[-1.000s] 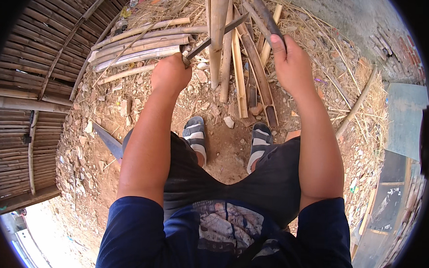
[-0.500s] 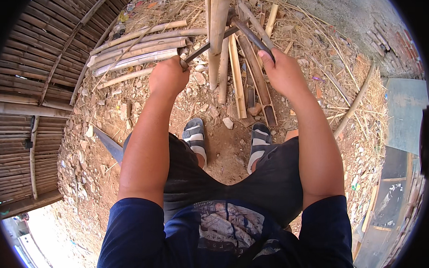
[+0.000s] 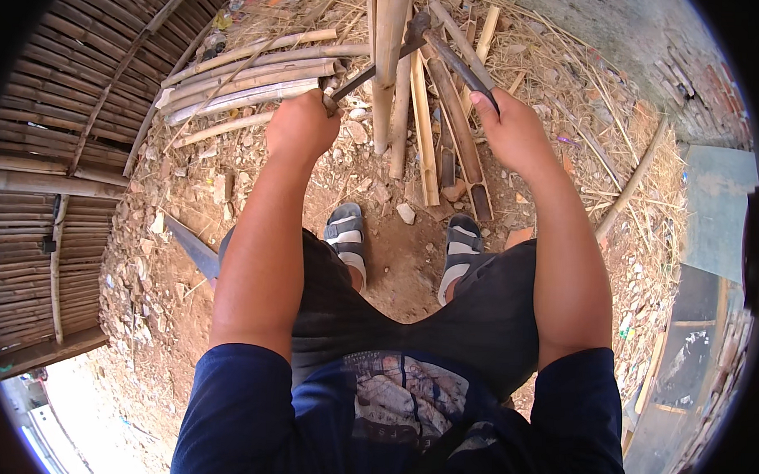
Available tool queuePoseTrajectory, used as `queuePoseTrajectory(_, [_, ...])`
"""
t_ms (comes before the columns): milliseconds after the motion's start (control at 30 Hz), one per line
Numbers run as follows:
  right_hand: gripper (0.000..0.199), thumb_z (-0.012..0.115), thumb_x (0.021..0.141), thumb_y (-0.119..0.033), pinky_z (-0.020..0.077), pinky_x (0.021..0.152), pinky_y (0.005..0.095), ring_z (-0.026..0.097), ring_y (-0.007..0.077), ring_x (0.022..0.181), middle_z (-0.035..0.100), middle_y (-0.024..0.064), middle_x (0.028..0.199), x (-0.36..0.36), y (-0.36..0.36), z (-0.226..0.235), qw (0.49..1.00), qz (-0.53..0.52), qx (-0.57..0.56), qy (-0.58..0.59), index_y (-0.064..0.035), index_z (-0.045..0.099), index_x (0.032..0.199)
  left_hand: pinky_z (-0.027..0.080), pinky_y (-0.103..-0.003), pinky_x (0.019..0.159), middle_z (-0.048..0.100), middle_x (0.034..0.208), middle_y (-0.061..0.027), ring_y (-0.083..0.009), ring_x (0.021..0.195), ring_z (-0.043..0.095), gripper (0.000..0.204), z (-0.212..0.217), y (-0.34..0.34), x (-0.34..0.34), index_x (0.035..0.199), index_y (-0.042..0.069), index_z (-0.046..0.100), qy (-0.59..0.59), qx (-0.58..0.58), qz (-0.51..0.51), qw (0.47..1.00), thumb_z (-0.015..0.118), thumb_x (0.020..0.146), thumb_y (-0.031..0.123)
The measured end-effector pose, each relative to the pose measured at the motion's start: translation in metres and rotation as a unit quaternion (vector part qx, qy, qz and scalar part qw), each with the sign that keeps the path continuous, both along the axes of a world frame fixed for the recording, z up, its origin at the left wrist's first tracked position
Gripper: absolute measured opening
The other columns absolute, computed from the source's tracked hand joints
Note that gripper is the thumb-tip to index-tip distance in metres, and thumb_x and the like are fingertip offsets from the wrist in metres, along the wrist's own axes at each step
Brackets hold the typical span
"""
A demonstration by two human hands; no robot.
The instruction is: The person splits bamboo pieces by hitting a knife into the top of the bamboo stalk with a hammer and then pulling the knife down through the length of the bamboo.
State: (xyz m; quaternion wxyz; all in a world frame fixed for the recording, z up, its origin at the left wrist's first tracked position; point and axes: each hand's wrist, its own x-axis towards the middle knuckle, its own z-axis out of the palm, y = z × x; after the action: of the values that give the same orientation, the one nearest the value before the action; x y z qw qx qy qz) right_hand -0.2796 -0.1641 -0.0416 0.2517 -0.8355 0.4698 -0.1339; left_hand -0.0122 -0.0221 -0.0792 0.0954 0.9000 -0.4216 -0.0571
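My left hand (image 3: 300, 127) is closed round the handle of a long dark knife (image 3: 353, 86). Its blade runs up and to the right across an upright bamboo pole (image 3: 391, 37), which shows a lengthwise split near the top. In my right hand (image 3: 517, 131) is a hammer (image 3: 459, 66), gripped by its dark handle. The hammer head is close to the blade's far end, just right of the pole; whether they touch I cannot tell. The pole's lower end stands or hangs over the ground ahead of my feet.
Split bamboo lengths (image 3: 424, 147) lie just beyond my feet. Several bamboo poles (image 3: 259, 95) are stacked at the left. A saw-like blade (image 3: 191, 245) rests beside my left leg. A woven bamboo wall (image 3: 58, 100) rises at the left, and stones and straw litter the ground.
The hammer head shows more fully now, shifted slightly right near the blade's end. My left hand and the knife handle sit slightly higher. Both grips are unchanged.
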Motion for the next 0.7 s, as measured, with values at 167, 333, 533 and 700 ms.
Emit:
queuePoseTrajectory(167, [0.058,0.046,0.108,-0.053,0.05,0.069,0.0446,0.065,0.0319,0.072,0.063,0.0165,0.072,0.001,0.01,0.017,0.994,-0.019,-0.007,-0.109,-0.0004,0.064,0.091,0.057,-0.049,0.083,0.076,0.093,-0.0174,-0.037,0.092,0.073,0.034,-0.004,0.001,0.005,0.103,0.008,0.073,-0.008,-0.006,0.0,1.0,0.072,0.09,0.039])
queuePoseTrajectory(333, [0.056,0.048,0.107,-0.055,0.0461,0.062,0.0409,0.061,0.0291,0.064,0.061,0.012,0.068,-0.001,0.01,0.013,0.965,-0.006,-0.075,-0.252,-0.0026,0.063,0.094,0.057,-0.049,0.082,0.076,0.095,-0.0173,-0.0375,0.093,0.073,0.034,-0.003,0.003,0.007,0.104,0.008,0.072,0.002,-0.002,0.004,1.0,0.071,0.09,0.04])
queuePoseTrajectory(533, [0.059,0.044,0.107,-0.053,0.0526,0.076,0.0501,0.069,0.0397,0.081,0.068,0.0204,0.08,0.01,-0.004,-0.012,0.999,-0.035,0.001,-0.033,0.0004,0.066,0.097,0.057,-0.049,0.085,0.076,0.099,-0.0187,-0.0385,0.096,0.072,0.036,0.004,-0.003,0.003,0.107,0.009,0.072,-0.001,0.0,0.011,1.0,0.072,0.09,0.041])
queuePoseTrajectory(700, [0.057,0.047,0.107,-0.054,0.0523,0.07,0.0462,0.069,0.0375,0.076,0.067,0.0179,0.075,-0.002,0.01,0.019,0.986,-0.03,-0.053,-0.154,-0.0016,0.066,0.094,0.058,-0.048,0.084,0.076,0.1,-0.0158,-0.0356,0.097,0.073,0.032,0.0,0.005,0.006,0.105,0.011,0.073,-0.009,0.011,0.013,1.0,0.073,0.091,0.04])
